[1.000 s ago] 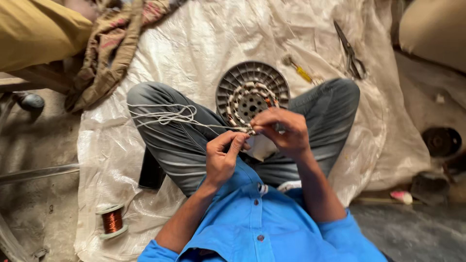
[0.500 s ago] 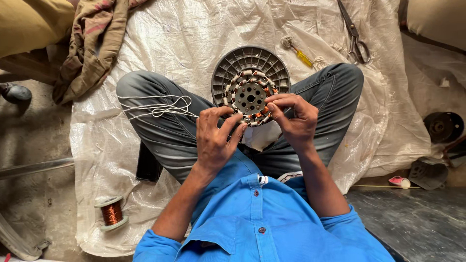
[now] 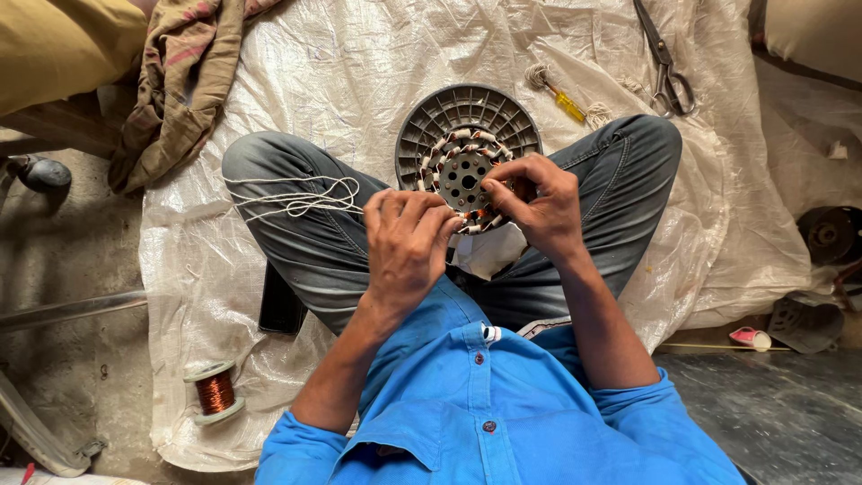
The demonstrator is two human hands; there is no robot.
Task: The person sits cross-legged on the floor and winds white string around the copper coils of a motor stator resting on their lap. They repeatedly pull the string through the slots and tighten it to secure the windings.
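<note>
Left hand (image 3: 409, 247) and right hand (image 3: 537, 202) close together, both pinching white thread (image 3: 296, 196) at the fan stator (image 3: 467, 153) windings. Judgement: keep thread taut, seat each loop snugly between coils

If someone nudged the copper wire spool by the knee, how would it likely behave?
The copper wire spool stands upright on its flange, so it probably slides rather than rolls. Dense winding suggests weight for its size. Tipped over, it may roll across the plastic sheet.

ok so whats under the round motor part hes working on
The round motor part rests between the crossed legs on the white plastic sheet. A pale cloth shows below it. Both hands, left and right, cover its near edge, hiding what lies beneath.
</note>
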